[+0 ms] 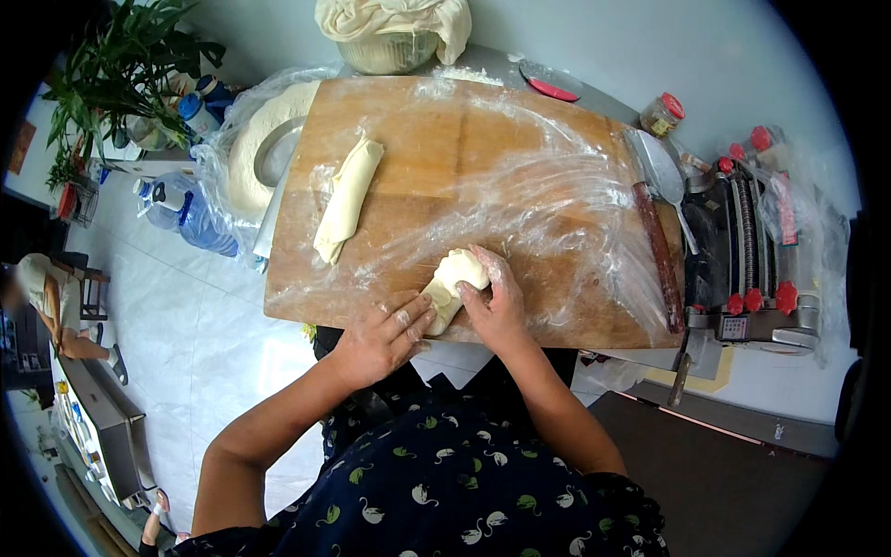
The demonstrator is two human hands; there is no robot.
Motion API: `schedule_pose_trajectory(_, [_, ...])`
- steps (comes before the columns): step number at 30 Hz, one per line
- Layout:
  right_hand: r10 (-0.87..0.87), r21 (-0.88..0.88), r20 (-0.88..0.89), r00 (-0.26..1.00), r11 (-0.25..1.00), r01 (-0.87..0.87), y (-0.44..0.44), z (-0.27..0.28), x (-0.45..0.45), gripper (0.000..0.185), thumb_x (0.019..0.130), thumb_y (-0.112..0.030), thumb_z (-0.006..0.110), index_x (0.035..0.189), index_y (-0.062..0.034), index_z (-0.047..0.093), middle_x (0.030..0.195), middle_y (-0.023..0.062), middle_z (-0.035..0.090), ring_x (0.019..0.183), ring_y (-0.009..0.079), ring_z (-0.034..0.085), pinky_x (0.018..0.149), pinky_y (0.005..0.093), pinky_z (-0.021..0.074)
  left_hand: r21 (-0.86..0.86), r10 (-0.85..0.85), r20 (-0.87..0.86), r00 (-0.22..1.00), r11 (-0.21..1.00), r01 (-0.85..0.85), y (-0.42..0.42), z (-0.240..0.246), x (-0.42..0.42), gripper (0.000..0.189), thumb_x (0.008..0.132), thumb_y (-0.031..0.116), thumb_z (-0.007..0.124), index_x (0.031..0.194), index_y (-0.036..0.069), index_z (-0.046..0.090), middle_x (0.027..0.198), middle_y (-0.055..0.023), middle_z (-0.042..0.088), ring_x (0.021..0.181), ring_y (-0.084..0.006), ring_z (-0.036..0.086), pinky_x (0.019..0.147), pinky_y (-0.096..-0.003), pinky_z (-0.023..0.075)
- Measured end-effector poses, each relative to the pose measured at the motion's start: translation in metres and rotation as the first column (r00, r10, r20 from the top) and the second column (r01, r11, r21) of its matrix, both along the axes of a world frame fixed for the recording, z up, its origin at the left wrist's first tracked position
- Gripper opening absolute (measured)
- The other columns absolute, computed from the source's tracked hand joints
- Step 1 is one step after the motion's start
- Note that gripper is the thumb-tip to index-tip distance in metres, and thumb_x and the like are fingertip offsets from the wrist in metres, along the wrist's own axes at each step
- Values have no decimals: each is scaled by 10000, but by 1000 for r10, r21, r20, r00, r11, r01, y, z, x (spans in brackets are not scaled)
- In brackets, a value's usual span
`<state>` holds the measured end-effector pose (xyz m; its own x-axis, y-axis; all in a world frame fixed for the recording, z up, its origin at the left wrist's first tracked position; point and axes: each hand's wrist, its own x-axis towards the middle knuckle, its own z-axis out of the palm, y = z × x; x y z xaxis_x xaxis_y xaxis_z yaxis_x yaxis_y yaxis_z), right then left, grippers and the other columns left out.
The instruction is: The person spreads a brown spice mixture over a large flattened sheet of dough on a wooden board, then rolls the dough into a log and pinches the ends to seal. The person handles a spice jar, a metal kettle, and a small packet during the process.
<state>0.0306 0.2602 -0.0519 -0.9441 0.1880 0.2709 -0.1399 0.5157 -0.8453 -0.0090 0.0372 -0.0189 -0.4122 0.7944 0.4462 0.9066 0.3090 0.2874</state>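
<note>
On a floured wooden board [418, 216] lies a partly rolled piece of dough [456, 278], close to the board's near edge. My right hand [498, 299] curls round the thick, bunched end, thumb in front and fingers behind. My left hand [390, 331] rests palm down against the flatter near end, with flour on its fingers; whether it grips the dough cannot be seen. A second, long dough roll [350, 198] lies untouched at the left of the board. A dark red rolling pin [658, 257] lies along the right edge.
A cloth-covered glass bowl [386, 52] stands behind the board. Left are a ring of dough [247, 146] under plastic and a large water bottle [191, 216]. Right are a metal scoop [665, 170], a red-lidded jar [663, 113] and a pasta machine [748, 244]. Another person [59, 306] sits far left.
</note>
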Motion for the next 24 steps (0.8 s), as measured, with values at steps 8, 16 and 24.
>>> schedule_pose_trajectory(8, [99,59,60,993,993,-102,7,19,-3,543,817,-89,698,1334,-80,532,1283,175,577,1210,362,510,1046,418,403,-272,-164,1,986,949,158,3,1,-24,437,821,156,623,1234,17,594,1156,-140,589,1114,-318,553,943,-427,466])
schedule_pose_trajectory(16, [84,-7,203,976,996,-84,16,15,-8,545,810,-34,682,1336,-85,550,1293,140,589,1213,306,540,1038,379,422,-76,-195,479,856,962,262,25,38,-51,426,776,163,715,1164,22,612,1156,-184,560,1054,-380,550,904,-435,469])
schedule_pose_trajectory(24, [116,-22,238,964,993,-114,17,21,-8,510,808,-33,618,1310,-55,533,1270,196,565,1179,377,525,1019,423,426,-80,-24,846,532,982,172,58,45,-88,273,871,171,699,1078,18,610,1041,-183,614,992,-316,598,848,-390,474])
